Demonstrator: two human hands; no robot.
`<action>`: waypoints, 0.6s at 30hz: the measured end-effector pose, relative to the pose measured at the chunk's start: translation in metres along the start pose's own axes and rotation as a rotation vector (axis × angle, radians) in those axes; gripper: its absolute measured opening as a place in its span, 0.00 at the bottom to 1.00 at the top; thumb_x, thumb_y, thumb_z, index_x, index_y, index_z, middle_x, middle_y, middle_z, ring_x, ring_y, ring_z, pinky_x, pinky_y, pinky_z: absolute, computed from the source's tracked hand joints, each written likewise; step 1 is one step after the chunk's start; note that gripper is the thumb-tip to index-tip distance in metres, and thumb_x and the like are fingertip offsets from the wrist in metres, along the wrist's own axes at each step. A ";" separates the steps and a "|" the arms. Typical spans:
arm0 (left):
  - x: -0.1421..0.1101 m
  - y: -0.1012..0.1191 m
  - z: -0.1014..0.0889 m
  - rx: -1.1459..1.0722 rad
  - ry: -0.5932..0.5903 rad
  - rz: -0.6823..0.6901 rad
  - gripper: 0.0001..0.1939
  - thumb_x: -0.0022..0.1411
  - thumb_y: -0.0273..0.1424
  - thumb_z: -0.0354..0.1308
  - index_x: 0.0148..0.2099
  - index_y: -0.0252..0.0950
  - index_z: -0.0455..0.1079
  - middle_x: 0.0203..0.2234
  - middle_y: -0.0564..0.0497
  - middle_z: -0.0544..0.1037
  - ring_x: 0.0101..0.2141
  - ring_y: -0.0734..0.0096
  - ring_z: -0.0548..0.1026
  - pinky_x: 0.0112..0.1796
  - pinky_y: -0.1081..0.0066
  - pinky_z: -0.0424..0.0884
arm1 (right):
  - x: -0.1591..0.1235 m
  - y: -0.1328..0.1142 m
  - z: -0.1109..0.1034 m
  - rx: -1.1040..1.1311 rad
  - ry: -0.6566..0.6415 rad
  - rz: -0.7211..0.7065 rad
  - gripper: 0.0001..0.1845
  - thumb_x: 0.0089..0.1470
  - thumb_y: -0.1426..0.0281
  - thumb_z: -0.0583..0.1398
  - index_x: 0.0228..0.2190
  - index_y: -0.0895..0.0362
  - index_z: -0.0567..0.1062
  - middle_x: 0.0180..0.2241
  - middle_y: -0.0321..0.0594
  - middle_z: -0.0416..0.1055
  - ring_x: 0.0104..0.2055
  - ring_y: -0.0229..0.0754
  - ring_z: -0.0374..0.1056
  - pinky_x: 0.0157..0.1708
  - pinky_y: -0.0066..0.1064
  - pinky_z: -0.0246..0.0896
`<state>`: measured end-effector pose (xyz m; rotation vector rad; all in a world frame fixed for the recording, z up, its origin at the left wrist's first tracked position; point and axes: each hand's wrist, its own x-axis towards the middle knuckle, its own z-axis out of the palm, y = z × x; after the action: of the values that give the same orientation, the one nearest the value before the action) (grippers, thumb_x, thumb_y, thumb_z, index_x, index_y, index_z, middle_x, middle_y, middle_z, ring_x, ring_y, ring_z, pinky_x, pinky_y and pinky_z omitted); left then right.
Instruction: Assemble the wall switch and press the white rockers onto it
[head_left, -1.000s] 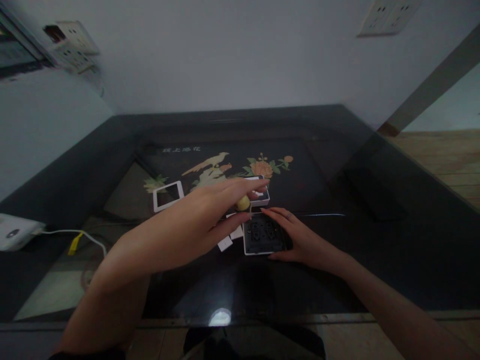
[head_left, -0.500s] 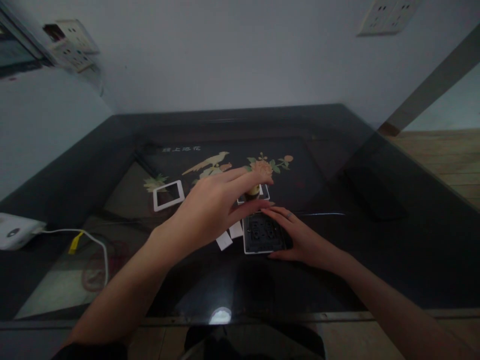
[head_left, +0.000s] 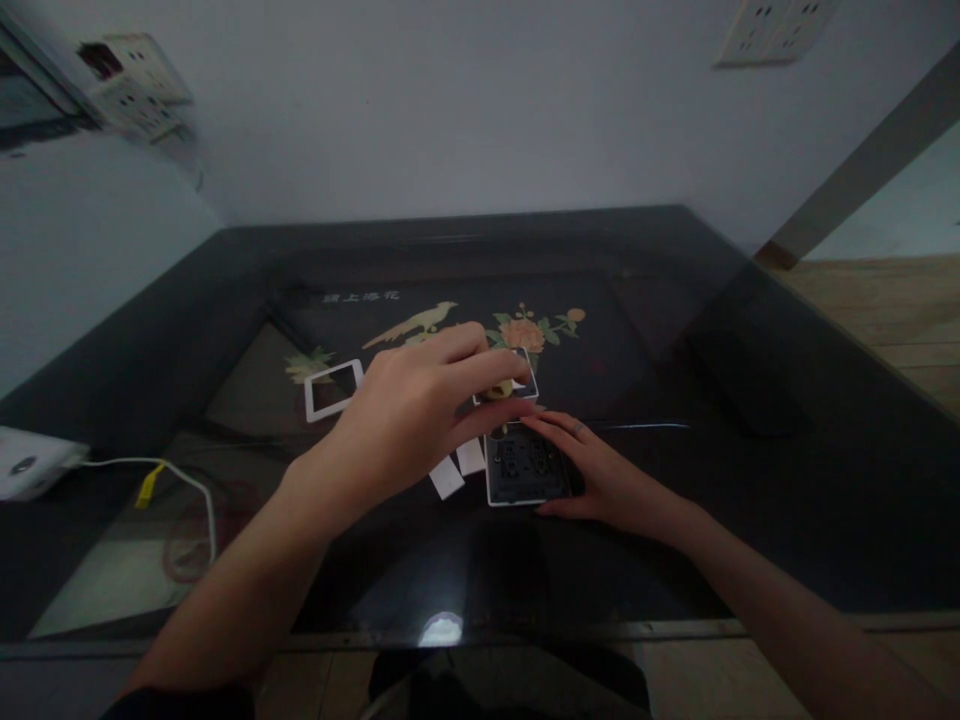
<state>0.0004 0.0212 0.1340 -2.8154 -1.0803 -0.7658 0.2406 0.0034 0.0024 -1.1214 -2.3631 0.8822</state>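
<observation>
My left hand (head_left: 420,395) grips an upright yellowish tool (head_left: 501,390), which looks like a screwdriver, between thumb and fingers. Its lower end comes down over the upper left part of a black-backed wall socket panel (head_left: 529,465) with a white rim; exact contact cannot be made out. Lying on the table, the panel is held along its right side by my right hand (head_left: 592,470), thumb at the lower edge and fingers at the upper corner. Behind it sits a second white-rimmed piece (head_left: 531,375), partly hidden by my left hand. Two small white pieces (head_left: 448,478) lie left of the panel.
A white square frame (head_left: 309,398) lies further left on the dark glossy table (head_left: 675,560). At the far left are a white device (head_left: 37,462) and its white cable (head_left: 187,475) with a yellow tag. Wall sockets (head_left: 772,30) are on the wall behind.
My left hand has turned at the wrist and its fingers have curled closer around the tool, whose lower end now shows above the panel. My right hand stays on the panel.
</observation>
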 end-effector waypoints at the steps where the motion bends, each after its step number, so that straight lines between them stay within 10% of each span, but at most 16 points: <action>1: -0.001 0.000 -0.002 -0.019 -0.019 0.003 0.10 0.68 0.35 0.54 0.47 0.38 0.73 0.37 0.49 0.77 0.36 0.68 0.77 0.36 0.70 0.72 | 0.000 0.001 0.000 0.003 -0.002 -0.003 0.50 0.45 0.65 0.69 0.64 0.50 0.52 0.64 0.50 0.51 0.66 0.54 0.50 0.64 0.51 0.48; 6: -0.008 -0.001 -0.014 -0.144 -0.128 0.012 0.21 0.69 0.28 0.50 0.63 0.40 0.60 0.52 0.46 0.75 0.53 0.64 0.73 0.52 0.63 0.69 | 0.000 0.000 0.000 0.003 -0.004 0.006 0.50 0.45 0.65 0.69 0.64 0.49 0.52 0.64 0.49 0.52 0.66 0.54 0.51 0.64 0.51 0.50; 18: -0.003 0.005 -0.003 0.035 -0.061 -0.007 0.09 0.68 0.33 0.54 0.46 0.36 0.71 0.39 0.47 0.76 0.40 0.64 0.76 0.38 0.68 0.74 | 0.001 0.000 0.000 -0.006 -0.002 -0.010 0.49 0.45 0.67 0.69 0.64 0.50 0.52 0.63 0.50 0.52 0.65 0.55 0.52 0.63 0.53 0.50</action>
<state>0.0003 0.0146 0.1364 -2.8244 -1.1016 -0.6590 0.2399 0.0040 0.0028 -1.1109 -2.3725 0.8737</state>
